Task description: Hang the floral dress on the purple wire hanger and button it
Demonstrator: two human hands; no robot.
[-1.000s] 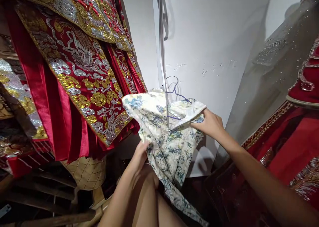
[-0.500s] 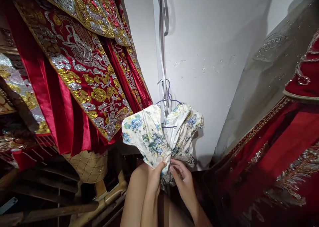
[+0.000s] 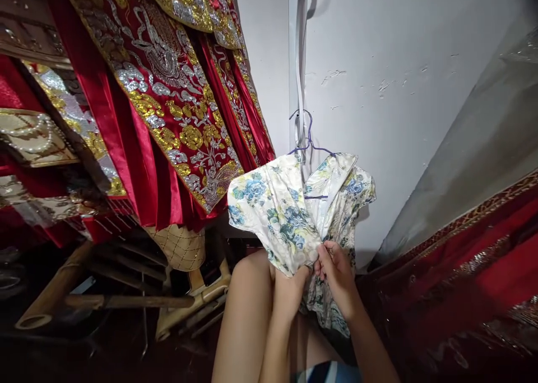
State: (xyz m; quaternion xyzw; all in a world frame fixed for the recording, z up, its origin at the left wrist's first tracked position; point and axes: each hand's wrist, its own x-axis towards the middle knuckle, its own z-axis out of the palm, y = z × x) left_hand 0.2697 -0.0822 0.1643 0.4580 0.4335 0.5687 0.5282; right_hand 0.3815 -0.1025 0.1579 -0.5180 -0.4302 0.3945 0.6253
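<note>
A white short-sleeved floral top (image 3: 290, 220) with blue and green flowers hangs from a purple wire hanger (image 3: 310, 134), its neckline crossing in a V. My left hand (image 3: 294, 288) is closed on the fabric at the lower front, its thumb on the outside and the other fingers mostly hidden under the cloth. Close beside it, my right hand (image 3: 338, 274) pinches the front where the two neckline edges meet. Below both hands the lower part of the top falls in loose folds over my lap.
The hanger hooks onto a white upright strip (image 3: 296, 52) against the scuffed wall (image 3: 378, 41). Red embroidered clothing (image 3: 185, 120) hangs close on the left, above a bamboo frame (image 3: 126, 302). More red beaded fabric (image 3: 471, 293) and a sheer pale cover (image 3: 458, 142) fill the right.
My view has shifted, so the top sits farther right and higher. My right hand's fingers, loosely curled beside the front before, now pinch the cloth at the crossing. The left keeps its hold.
</note>
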